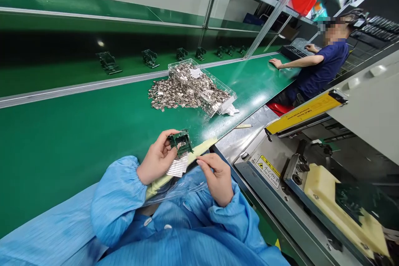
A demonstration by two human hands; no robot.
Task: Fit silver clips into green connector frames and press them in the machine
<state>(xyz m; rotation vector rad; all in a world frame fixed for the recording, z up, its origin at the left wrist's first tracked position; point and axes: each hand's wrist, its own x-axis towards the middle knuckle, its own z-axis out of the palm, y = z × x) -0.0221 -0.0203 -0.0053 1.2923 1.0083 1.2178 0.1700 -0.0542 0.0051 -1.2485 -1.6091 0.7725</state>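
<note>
My left hand (pixel 158 158) grips a dark green plastic frame (pixel 181 142) by its left side, above the table's front edge. Just to the right, my right hand (pixel 217 175) is closed in a pinch, thumb and index finger together near the frame's lower right corner; whatever lies between those fingertips is too small to make out. Below the frame, a row of thin silvery strips (pixel 178 166) shows over a yellow sheet (pixel 201 148). Farther back, small metal pieces (pixel 174 92) are heaped in and around a tipped clear plastic box (pixel 231 100).
Several green frames (pixel 108 62) stand along the belt behind the metal rail (pixel 77 87). A machine with a yellow bar (pixel 304 113) and a warning label (pixel 267 171) is at the right. Beyond it, a person in dark blue (pixel 327 64) rests a hand on the green table (pixel 102 133).
</note>
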